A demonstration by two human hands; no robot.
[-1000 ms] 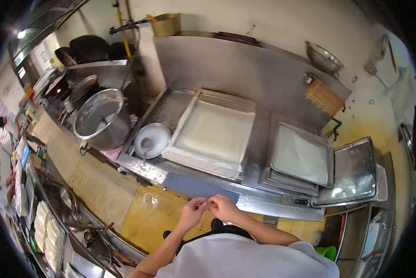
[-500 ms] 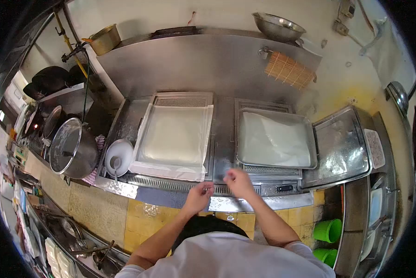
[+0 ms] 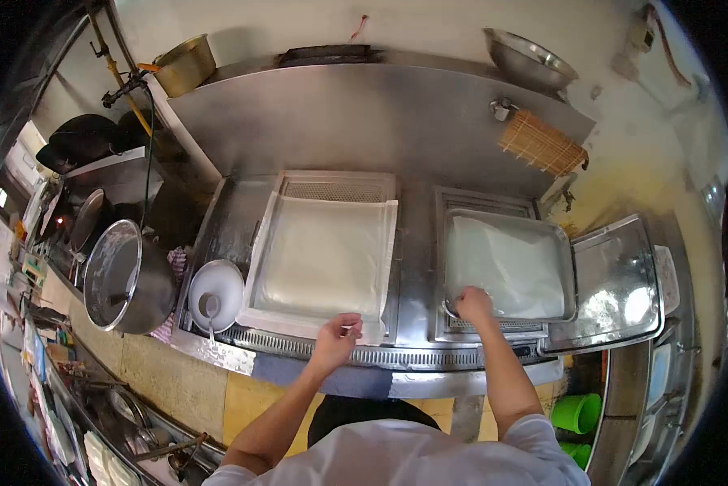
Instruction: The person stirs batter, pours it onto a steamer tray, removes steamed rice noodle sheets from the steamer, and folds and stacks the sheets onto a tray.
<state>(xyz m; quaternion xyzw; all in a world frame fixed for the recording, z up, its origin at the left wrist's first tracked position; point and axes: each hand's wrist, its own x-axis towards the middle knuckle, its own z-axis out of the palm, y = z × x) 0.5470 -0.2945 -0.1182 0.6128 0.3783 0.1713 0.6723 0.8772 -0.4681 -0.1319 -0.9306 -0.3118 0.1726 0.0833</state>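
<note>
My right hand (image 3: 474, 304) is closed at the front left corner of a shallow metal tray (image 3: 510, 315), its fingers on the rim. White sheet material (image 3: 493, 259) with a folded, uneven surface lies in that tray. My left hand (image 3: 335, 338) hovers by the front edge of a cloth-lined rectangular frame (image 3: 388, 267). Its fingers are loosely bent and a little apart, with nothing visible in them. A smooth, pale sheet (image 3: 323, 251) fills the frame. Both stand over perforated metal plates on the steel counter (image 3: 416, 283).
To the left are a white bowl (image 3: 230, 283) with a ladle (image 3: 210, 308) and a big steel pot (image 3: 149, 283). At right, another metal tray (image 3: 615, 283) leans over the counter's end. A bamboo mat (image 3: 544, 144) hangs behind; green buckets (image 3: 576, 413) stand below.
My right hand has moved right, from in front of the counter's middle to the tray's corner. My left hand has shifted slightly left and its fingers have loosened. The view has shifted.
</note>
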